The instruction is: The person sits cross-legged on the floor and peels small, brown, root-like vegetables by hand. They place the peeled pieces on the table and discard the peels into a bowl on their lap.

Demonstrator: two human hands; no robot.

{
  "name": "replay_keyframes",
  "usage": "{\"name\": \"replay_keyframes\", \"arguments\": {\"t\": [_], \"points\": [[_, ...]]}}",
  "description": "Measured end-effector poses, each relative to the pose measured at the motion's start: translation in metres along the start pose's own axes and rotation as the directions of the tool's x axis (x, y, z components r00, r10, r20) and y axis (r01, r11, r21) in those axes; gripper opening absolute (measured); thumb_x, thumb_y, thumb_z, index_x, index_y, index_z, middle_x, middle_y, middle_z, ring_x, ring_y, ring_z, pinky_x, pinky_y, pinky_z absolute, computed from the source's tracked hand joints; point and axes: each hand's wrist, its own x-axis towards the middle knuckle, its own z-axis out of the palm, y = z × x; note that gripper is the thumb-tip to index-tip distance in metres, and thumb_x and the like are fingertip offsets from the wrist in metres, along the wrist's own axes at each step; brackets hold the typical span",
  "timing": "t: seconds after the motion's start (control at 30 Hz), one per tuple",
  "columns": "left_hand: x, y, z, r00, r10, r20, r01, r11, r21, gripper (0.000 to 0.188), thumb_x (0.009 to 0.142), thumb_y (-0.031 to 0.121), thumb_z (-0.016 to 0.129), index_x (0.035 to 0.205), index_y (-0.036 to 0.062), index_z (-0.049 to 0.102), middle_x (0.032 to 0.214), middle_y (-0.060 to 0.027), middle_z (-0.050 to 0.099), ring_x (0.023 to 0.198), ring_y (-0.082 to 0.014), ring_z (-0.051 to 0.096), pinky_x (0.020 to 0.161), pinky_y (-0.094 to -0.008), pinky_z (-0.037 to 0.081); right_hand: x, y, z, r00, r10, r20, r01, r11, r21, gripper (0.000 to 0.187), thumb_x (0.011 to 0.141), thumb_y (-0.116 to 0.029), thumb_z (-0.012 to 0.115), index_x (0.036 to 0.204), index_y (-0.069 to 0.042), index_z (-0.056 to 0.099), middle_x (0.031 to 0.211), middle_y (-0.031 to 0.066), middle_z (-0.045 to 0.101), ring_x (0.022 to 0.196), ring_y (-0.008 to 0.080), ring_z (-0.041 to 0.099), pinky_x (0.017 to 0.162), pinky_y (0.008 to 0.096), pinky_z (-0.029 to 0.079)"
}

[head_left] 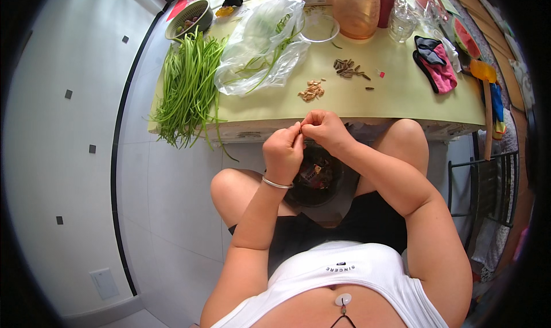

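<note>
My left hand (285,152) and my right hand (326,130) meet fingertip to fingertip at the table's front edge. Both are closed in a pinch on a tiny dark bit that looks like a sunflower seed, mostly hidden by the fingers. Just beyond them on the table lies a small pile of pale shelled kernels (311,90). Farther right is a loose heap of dark sunflower seeds (348,68), with one seed (369,88) apart from it. Below my hands, between my knees, stands a dark bin (314,181) with scraps inside.
Long green stems (186,90) overhang the table's left edge, beside a clear plastic bag (258,47) with more greens. A basket (189,19), a clear bowl (319,28), an orange jar (356,9) and a glass (402,25) stand behind. Pink-black cloth (437,67) lies right, near a chair (485,184).
</note>
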Motion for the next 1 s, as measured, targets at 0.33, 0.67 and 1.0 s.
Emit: {"name": "replay_keyframes", "arguments": {"t": [0.33, 0.67, 1.0], "points": [[0.007, -0.020, -0.019, 0.770, -0.494, 0.405, 0.612, 0.390, -0.687, 0.017, 0.079, -0.007, 0.068, 0.095, -0.0030, 0.069, 0.082, -0.0141, 0.070, 0.061, -0.0193, 0.068, 0.056, -0.0275, 0.059, 0.001, -0.014, -0.007, 0.954, 0.209, 0.214, -0.258, 0.936, 0.240, 0.010, 0.078, -0.011, 0.068, 0.077, -0.004, 0.060, 0.064, -0.0015, 0.053, 0.051, 0.0042, 0.041, 0.043, 0.0207, 0.028], [0.006, -0.014, -0.023, 0.843, -0.414, 0.342, 0.537, 0.638, -0.552, 0.009, 0.083, -0.003, 0.063, 0.092, -0.0026, 0.062, 0.078, -0.0111, 0.069, 0.060, -0.0173, 0.067, 0.055, -0.0256, 0.058, -0.005, -0.021, -0.006, 0.983, 0.125, 0.134, -0.113, 0.990, -0.089, 0.012, 0.074, -0.011, 0.066, 0.079, -0.001, 0.064, 0.066, 0.0008, 0.059, 0.061, 0.0089, 0.053, 0.054, 0.0243, 0.042], [0.013, 0.010, -0.038, 0.716, -0.308, 0.626, 0.388, 0.922, 0.009, 0.002, 0.087, -0.001, 0.055, 0.085, -0.0019, 0.056, 0.067, -0.0062, 0.063, 0.051, -0.0098, 0.058, 0.045, -0.0238, 0.046, -0.009, -0.028, -0.023, 0.863, 0.247, 0.441, 0.087, 0.787, -0.611, 0.018, 0.072, -0.014, 0.070, 0.086, -0.003, 0.068, 0.075, 0.0097, 0.066, 0.072, 0.0223, 0.063, 0.067, 0.0335, 0.050]]}}
